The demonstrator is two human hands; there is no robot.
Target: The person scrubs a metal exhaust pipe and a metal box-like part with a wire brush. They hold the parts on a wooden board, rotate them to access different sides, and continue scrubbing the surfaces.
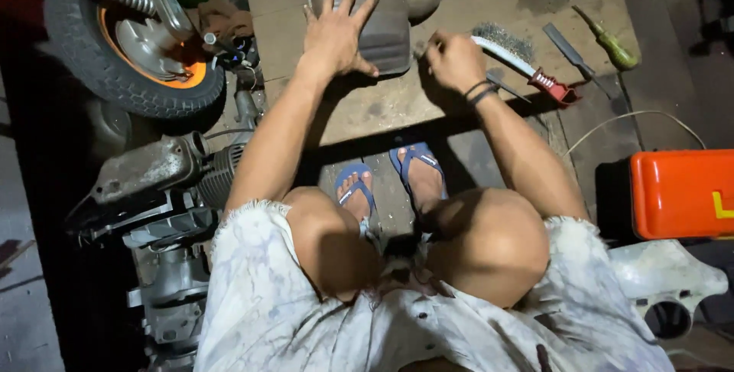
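Observation:
My left hand (336, 29) lies flat with fingers spread on a grey metal cover part (382, 12) that rests on a low wooden board (367, 104). My right hand (453, 58) is closed beside the part's right edge; what it pinches is too small to tell. A wire brush (514, 49) with a white back and red handle lies just right of that hand. I squat with both feet in blue sandals (386, 177) at the board's near edge.
A small wheel with an orange rim (134, 51) and an engine block (164, 181) stand at the left. A flat file (569, 51) and a green-handled tool (612, 45) lie at the right. An orange box (680, 192) and a white plastic panel (665, 280) sit lower right.

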